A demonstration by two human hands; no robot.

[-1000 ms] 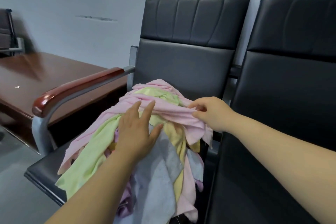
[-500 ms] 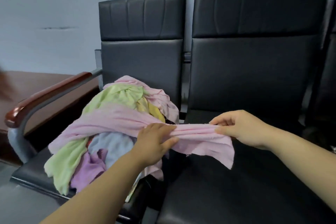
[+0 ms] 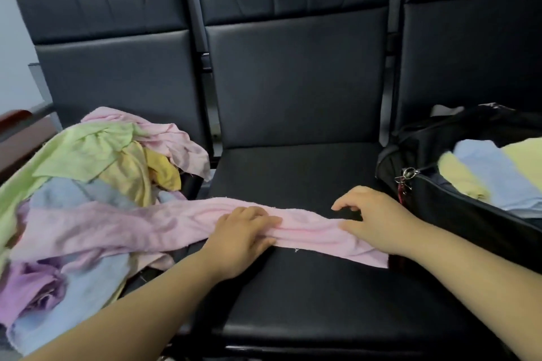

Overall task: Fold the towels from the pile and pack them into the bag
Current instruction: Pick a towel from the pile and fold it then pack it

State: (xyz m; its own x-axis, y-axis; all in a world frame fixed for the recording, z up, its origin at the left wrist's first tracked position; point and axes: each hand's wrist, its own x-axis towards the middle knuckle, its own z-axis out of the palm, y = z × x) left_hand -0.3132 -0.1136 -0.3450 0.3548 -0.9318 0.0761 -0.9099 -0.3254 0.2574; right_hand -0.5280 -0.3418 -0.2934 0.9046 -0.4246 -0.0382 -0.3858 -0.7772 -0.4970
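Middle black padded chair seat (image 3: pixel 293 287) is the work surface. The loose pile of pink, green, yellow, blue and purple towels (image 3: pixel 88 173) is on the seat to its left, and the open black zip bag (image 3: pixel 440 208) is on the seat to its right with folded yellow and blue towels (image 3: pixel 492 182) already inside. The long pink terry towel (image 3: pixel 176 223) is roped up. Its left part still lies on the pile and its right end lies on the middle seat, just short of the bag. Handling call: light, limp and not slippery, with no stiffness, so it sags and bunches wherever it's unsupported. Best to find two corners of one short edge and spread it flat before folding. Left hand (image 3: pixel 243 231) grips the bunched middle, fingers curled over the top and thumb underneath. Right hand (image 3: pixel 372 217) sits over the right end, thumb on the cloth and fingers arched above the seat. Can't tell whether it's actually pinching or just resting.
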